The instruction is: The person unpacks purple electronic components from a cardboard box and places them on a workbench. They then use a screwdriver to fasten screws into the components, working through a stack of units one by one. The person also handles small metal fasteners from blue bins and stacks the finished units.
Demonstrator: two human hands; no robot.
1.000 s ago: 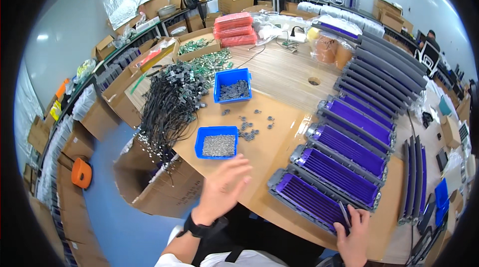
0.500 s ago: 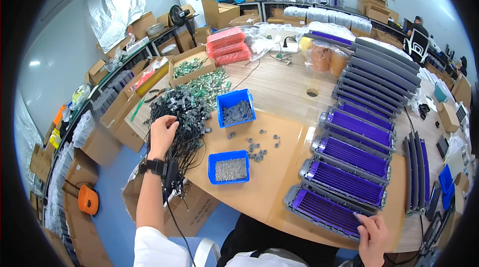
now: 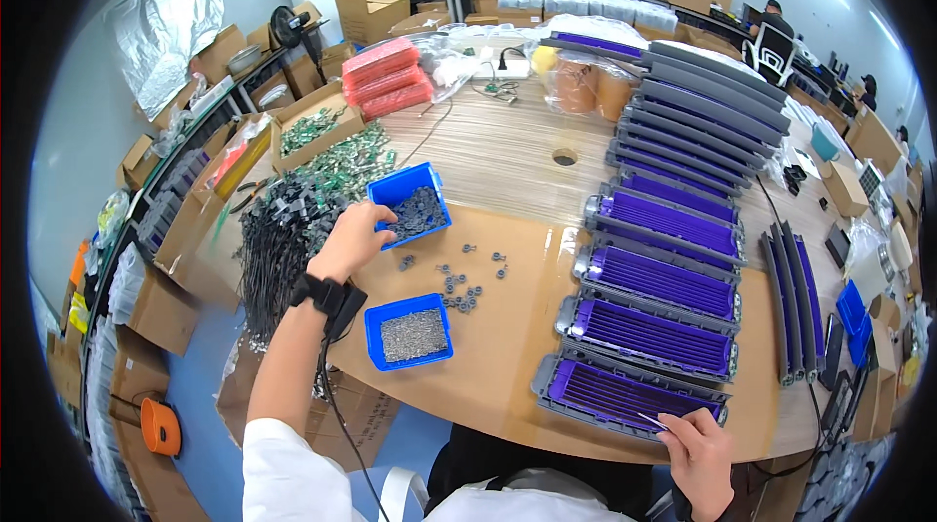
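Note:
My left hand (image 3: 353,237) reaches over the near left corner of a blue bin (image 3: 441,174) of small dark grey round parts (image 3: 418,214). Its fingers are bent, with a gap between thumb and fingertips and nothing seen in them. Closer to me, a second blue bin (image 3: 374,335) holds many small silvery screws (image 3: 414,336). At the front right, my right hand (image 3: 701,461) is closed on a thin pointed tool (image 3: 652,421), its tip over the nearest purple slatted panel (image 3: 610,393) in a grey frame. The tool's exact kind is too small to tell.
Loose grey parts (image 3: 463,290) are scattered on the cardboard sheet (image 3: 508,327). Left of the bins lies a heap of black cables (image 3: 278,259), with green circuit boards (image 3: 342,166) behind. More purple-and-grey panels (image 3: 664,220) run back in a row; others (image 3: 793,302) stand at the right.
My left hand has moved right, from over the cable heap to the bin of grey parts. The tool in my right hand now points left across the nearest panel. The view has shifted.

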